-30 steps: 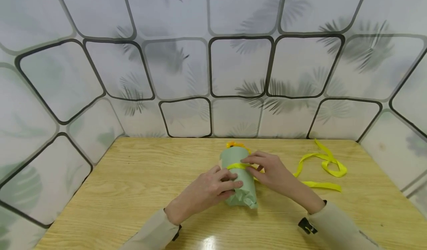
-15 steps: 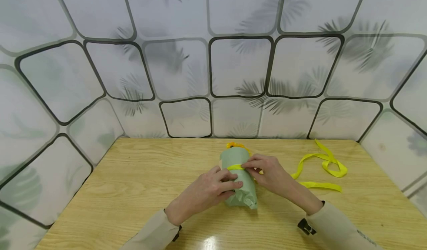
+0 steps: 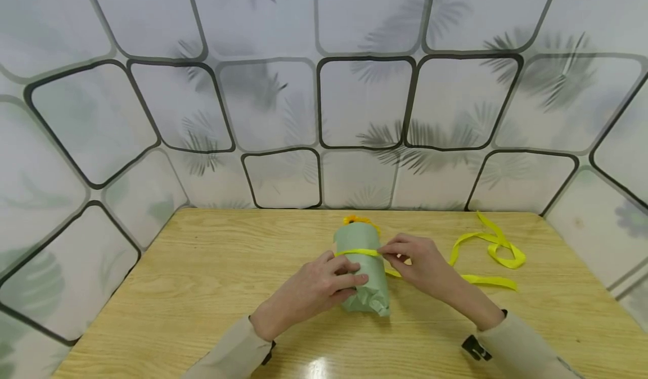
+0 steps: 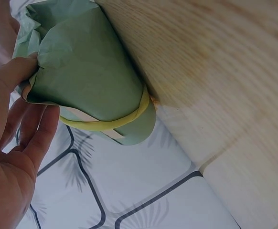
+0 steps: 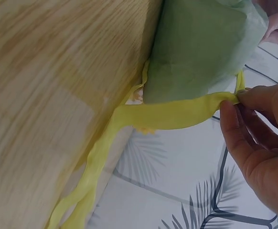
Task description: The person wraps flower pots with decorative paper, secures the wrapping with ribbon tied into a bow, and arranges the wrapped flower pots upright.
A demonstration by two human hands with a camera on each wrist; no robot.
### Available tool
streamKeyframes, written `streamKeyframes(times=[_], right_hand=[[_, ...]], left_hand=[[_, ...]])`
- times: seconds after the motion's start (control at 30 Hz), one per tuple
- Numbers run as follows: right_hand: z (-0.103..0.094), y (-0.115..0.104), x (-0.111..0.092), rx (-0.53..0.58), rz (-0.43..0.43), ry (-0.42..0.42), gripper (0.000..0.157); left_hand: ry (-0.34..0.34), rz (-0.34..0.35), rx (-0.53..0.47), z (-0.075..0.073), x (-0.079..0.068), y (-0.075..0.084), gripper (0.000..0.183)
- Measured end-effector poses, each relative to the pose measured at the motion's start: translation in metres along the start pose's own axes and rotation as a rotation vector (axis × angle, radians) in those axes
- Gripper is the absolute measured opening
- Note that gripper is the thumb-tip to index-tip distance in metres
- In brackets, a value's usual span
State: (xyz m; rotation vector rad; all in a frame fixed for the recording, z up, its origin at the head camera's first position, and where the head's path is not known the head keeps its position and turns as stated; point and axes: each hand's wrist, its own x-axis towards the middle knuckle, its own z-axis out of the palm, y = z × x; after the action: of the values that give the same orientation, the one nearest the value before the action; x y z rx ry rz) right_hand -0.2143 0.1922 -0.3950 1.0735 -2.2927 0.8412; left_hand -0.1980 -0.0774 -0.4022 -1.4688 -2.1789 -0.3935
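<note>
A bouquet (image 3: 372, 292) wrapped in light green paper lies on the table, an orange-yellow flower (image 3: 354, 219) showing at its far end. My left hand (image 3: 324, 283) grips the near-left part of the wrap; in the left wrist view its thumb is on the paper (image 4: 81, 62) and its fingers bend beneath the paper's edge. A yellow ribbon (image 4: 105, 125) passes across the wrap. At the right side, my right hand (image 3: 422, 264) pinches this ribbon between thumb and fingertips, as the right wrist view shows, with a ribbon length (image 5: 167, 114) running from there to the table.
Loose ribbon (image 3: 508, 255) trails and loops over the right part of the wooden table (image 3: 228, 266). A patterned cloth wall (image 3: 364, 103) rises behind the table and along both sides.
My right hand closed its fingertips on the ribbon at the wrap, then shifted right, drawing the ribbon straighter across the paper. My left hand and the bouquet stay in place.
</note>
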Motion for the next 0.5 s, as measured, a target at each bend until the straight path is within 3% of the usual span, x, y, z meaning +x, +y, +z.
streamKeyframes(times=[0.3,0.5], right_hand=[[-0.008,0.0,-0.003,-0.018,-0.024,0.041,0.028],[-0.014,0.0,-0.009,-0.029,0.009,0.046,0.029]], left_hand=[[0.014,0.009,0.016,0.001,0.0,-0.002,0.034],[-0.003,-0.012,-0.001,0.0,0.0,0.0,0.034]])
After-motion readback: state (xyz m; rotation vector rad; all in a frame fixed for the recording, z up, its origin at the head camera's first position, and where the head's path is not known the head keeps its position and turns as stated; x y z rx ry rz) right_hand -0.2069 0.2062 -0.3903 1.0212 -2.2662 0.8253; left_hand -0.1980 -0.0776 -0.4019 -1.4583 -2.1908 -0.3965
